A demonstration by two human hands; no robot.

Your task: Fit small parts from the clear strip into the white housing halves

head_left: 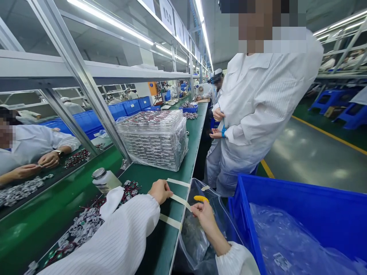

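A short strip of cream masking tape (181,201) is stretched between my two hands over the green bench edge. My left hand (161,191) pinches its left end, close to the bench top. My right hand (205,217), with a yellow finger cot (201,198) on one finger, pinches the other end just beyond the edge. Two more tape strips, a far one (178,183) and a near one (169,221), lie across the bench edge. A clear plastic bag (197,233) hangs open below the edge, under my right hand.
Small white parts with red wires (86,225) lie left of my left arm, near a white bottle (105,180). A plastic-wrapped stack of trays (155,141) stands ahead. A blue bin (301,191) holding plastic bags is at right. A co-worker (258,99) stands close by.
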